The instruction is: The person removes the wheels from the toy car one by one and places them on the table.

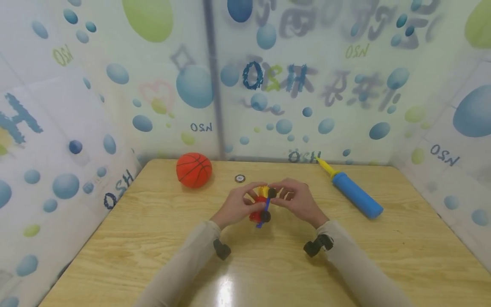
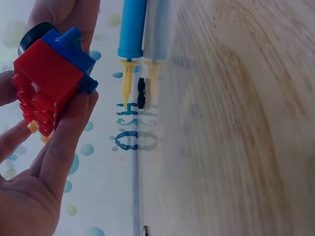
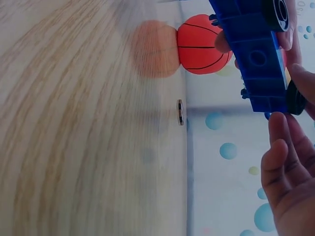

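Observation:
Both hands hold a toy car [image 1: 267, 205] above the table; it has a blue base [image 3: 256, 59] with black wheels. A red studded brick [image 2: 51, 78] sits on that base, and yellow pieces [image 1: 263, 190] show at its upper end in the head view. My left hand [image 1: 239, 204] grips the car from the left, thumb along its near side. From the right, my right hand [image 1: 297, 200] pinches the car's upper end beside a black wheel [image 1: 272, 193]. In the right wrist view its fingertips [image 3: 279, 125] meet the end of the blue base.
A red basketball [image 1: 194, 170] stands at the table's back left. Between ball and hands lies a small round disc [image 1: 239, 178]. A blue hand pump [image 1: 356, 195] with a yellow nozzle lies at right. One small black object [image 2: 141, 93] shows near that nozzle. Printed walls enclose the wooden table [image 1: 153, 238].

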### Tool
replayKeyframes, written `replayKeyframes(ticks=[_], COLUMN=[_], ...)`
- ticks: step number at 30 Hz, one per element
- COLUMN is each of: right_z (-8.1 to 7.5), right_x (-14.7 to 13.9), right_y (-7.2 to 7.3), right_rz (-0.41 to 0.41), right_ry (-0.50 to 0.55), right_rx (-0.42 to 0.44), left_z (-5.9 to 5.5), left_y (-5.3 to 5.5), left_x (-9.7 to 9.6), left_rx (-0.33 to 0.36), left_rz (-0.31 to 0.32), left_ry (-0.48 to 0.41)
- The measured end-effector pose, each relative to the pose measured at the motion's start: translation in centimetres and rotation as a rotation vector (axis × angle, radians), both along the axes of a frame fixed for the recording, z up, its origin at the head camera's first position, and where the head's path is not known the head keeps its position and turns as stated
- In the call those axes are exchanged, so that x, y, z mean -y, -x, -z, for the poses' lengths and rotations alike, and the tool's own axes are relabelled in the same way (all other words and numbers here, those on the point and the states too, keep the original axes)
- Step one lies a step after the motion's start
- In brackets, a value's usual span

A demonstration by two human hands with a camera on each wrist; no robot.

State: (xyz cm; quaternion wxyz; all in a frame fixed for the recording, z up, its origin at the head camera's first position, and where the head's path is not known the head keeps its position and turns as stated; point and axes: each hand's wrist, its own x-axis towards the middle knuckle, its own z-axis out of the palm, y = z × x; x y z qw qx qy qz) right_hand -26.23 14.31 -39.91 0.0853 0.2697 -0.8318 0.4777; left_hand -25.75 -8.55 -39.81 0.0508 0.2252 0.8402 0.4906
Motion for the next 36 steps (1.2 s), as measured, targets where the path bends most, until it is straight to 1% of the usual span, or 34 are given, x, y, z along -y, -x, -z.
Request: replayKeyframes(ticks=[4, 10, 17, 22, 27, 31, 36], right_z=[0.3, 0.58, 0.47, 0.28, 0.18, 0.3, 0.43], right_x=[0.05, 0.05, 0.31, 0.52, 0.69, 0.7, 0.71], right_y=[0.13, 0.14, -0.02, -0.1, -0.22, -0.2, -0.16], right_rz=[-0.001, -0.001, 0.03, 0.053, 0.051, 0.052, 0.05], right_ry=[0.007, 0.027, -0.031, -0.054, -0.071, -0.073, -0.039], right_rx=[-0.008, 0.003, -0.077, -0.128, -0.164, -0.163, -0.12], left_z=[0.02, 0.03, 0.25, 0.4, 0.7, 0.79, 0.76], left_y=[-0.07, -0.24, -0.17, -0.06, -0.03, -0.08, -0.16], left_x=[-0.12, -0.28, -0.3, -0.29, -0.16, -0.13, -0.12], left_rx=[-0.005, 0.021, 0.005, 0.02, 0.015, 0.007, 0.012], left_rz=[-0.002, -0.013, -0.008, -0.013, -0.004, 0.002, -0.006], left_ry=[-0.001, 0.001, 0.015, 0.012, 0.007, -0.008, -0.035])
